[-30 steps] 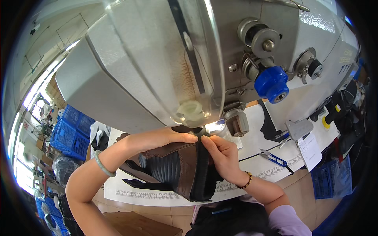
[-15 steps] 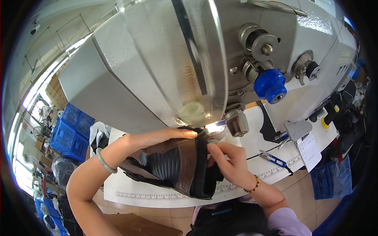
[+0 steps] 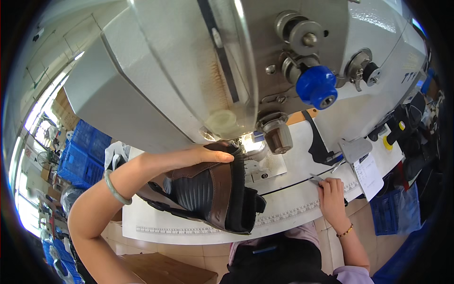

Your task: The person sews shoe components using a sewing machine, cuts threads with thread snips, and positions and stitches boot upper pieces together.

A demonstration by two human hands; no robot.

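Observation:
A brown and black boot upper (image 3: 203, 194) with a ribbed dark panel lies tilted on the white table of a grey sewing machine (image 3: 170, 75), its top edge close under the lit needle area. My left hand (image 3: 208, 156) grips that top edge, thumb on the outside and the other fingers mostly hidden. Off to the right, my right hand (image 3: 332, 196) is closed around thread snips, over the printed ruler. Only the blades of the snips (image 3: 315, 179) show past the fingertips; the handle is covered.
A black cut strip (image 3: 318, 142) lies behind my right hand, and a white paper slip (image 3: 369, 175) hangs at the table's right edge. Blue crates (image 3: 85, 154) stand at the left, another blue crate (image 3: 385, 213) at the lower right. The blue tension knob (image 3: 317, 87) juts from the machine head.
My right hand has left the boot upper, moved right and closed on the thread snips. My left hand stays on the upper. The whole view has shifted slightly.

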